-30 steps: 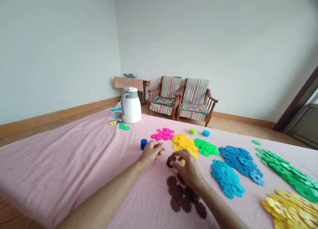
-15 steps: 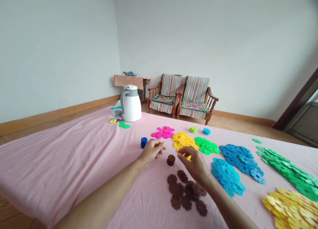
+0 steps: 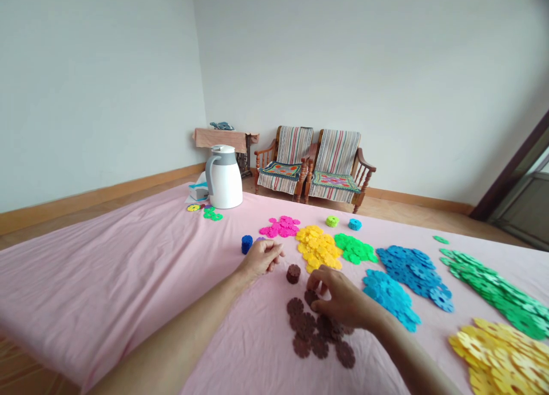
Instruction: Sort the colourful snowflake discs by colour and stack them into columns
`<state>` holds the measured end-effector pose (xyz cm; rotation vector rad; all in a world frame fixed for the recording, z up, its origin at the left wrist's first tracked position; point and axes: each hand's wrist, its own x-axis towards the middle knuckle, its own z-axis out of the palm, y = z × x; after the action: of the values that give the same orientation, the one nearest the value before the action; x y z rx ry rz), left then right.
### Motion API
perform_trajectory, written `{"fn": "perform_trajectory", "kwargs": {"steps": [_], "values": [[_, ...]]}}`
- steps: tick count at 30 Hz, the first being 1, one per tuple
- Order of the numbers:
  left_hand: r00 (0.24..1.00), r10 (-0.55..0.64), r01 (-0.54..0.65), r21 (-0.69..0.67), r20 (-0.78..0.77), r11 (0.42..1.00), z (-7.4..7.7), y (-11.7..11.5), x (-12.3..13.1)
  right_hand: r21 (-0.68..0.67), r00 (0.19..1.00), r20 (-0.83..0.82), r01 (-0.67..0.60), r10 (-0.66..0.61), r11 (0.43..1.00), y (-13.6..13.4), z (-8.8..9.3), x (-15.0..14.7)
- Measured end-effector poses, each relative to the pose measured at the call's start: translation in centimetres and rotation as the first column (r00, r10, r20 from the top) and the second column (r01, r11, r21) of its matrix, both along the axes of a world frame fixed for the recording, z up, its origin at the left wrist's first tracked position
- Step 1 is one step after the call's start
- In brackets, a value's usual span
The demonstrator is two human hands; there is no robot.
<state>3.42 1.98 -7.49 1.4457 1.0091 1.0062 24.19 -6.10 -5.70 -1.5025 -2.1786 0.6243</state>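
Note:
My right hand (image 3: 338, 296) reaches down over a loose pile of brown flower-shaped plastic discs (image 3: 319, 344). Its thumb and fingers close around the edge of one brown disc (image 3: 310, 297) at the top of the pile. Just beyond it stands a short neat stack of brown discs (image 3: 293, 274). My left hand (image 3: 263, 256) rests on the cloth left of that stack, fingers curled together and nothing showing in them. Behind it are a dark blue stack (image 3: 246, 244) and some purple discs (image 3: 261, 239), mostly hidden by the hand.
Piles of pink (image 3: 281, 227), yellow (image 3: 318, 247), green (image 3: 355, 248), light blue (image 3: 390, 298) and blue discs (image 3: 412, 269) lie on the pink cloth (image 3: 171, 258). Lime (image 3: 332, 221) and blue stacks (image 3: 354, 224) stand farther back. A white jug (image 3: 226, 180) stands back left; two chairs (image 3: 334, 166) are beyond.
My right hand has moved down and toward me, from beside the brown stack to the loose brown disc, where its fingers have closed. The left hand has stayed nearly in place.

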Motion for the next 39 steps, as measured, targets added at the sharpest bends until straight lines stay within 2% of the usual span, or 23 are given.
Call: {"fn": "perform_trajectory", "kwargs": {"steps": [7,11,14,17,22,26,30,34,39], "values": [[1.000,-0.002,0.002,0.002,-0.011,1.000,0.0,0.0,0.0,0.088,0.994,0.098,-0.048,0.039,0.995,-0.9,0.6,-1.1],[1.000,-0.009,0.009,0.007,-0.024,1.000,0.0,0.0,-0.1,0.114,0.994,0.105,-0.034,0.022,0.993,-1.0,0.9,-1.5],[0.999,-0.011,0.012,0.013,-0.032,1.000,0.0,0.0,-0.1,0.105,1.000,-0.002,0.015,-0.015,0.994,-0.3,0.5,-1.2],[0.998,-0.041,0.044,0.046,-0.055,0.998,0.0,0.1,-0.2,0.110,0.980,-0.181,0.109,-0.088,0.988,0.6,-0.1,-0.8],[0.977,-0.150,0.177,0.185,-0.150,0.967,0.6,-0.8,0.3,0.030,0.856,-0.499,0.168,-0.131,0.985,1.4,-0.8,-1.3],[0.944,-0.283,0.312,0.175,-0.172,0.934,1.3,-2.1,0.8,0.025,0.793,-0.598,0.163,-0.116,0.986,1.1,-0.6,-2.4],[0.940,-0.310,0.329,0.136,-0.140,0.935,1.6,-2.5,1.0,0.084,0.797,-0.598,0.169,-0.086,0.982,0.6,0.0,-3.4],[0.954,-0.293,0.299,0.100,-0.066,0.949,1.7,-2.0,0.7,0.168,0.854,-0.518,0.146,-0.038,0.975,0.1,0.3,-4.0],[0.959,-0.274,0.279,0.061,-0.075,0.958,1.5,-1.7,0.4,0.263,0.907,-0.413,0.202,-0.079,0.943,0.0,-0.2,-4.3]]}}
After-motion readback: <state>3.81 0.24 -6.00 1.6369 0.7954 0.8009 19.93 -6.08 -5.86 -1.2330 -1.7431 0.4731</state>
